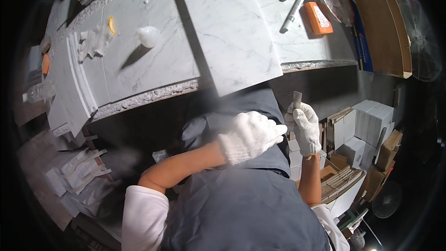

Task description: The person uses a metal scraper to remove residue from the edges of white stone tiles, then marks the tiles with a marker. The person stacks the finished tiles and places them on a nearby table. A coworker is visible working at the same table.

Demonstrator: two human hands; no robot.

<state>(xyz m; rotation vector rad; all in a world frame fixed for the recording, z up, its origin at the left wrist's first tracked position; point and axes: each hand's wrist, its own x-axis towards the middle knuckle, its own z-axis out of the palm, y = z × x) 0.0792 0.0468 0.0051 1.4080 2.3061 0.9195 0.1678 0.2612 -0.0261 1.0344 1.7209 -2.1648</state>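
Observation:
Both my hands wear white knitted gloves, in front of the dark grey apron (241,209) and below the table edge. My right hand (306,130) is closed around a small flat grey piece (297,97), which sticks up past the thumb and fingers. Its exact kind does not show. My left hand (253,135) points toward the right one, its fingers pressed together at the tips. Whatever those fingertips hold, if anything, is hidden. Just beyond my hands, a white grey-veined marble slab (232,32) overhangs the table's front edge.
On the marble-topped table lie a white rounded lump (148,36), a crumpled glove (95,42), a grey marker-like tube (292,14) and an orange box (318,18). A cardboard box (378,23) stands at the right, near a fan (420,37). White boxes (371,121) are stacked below.

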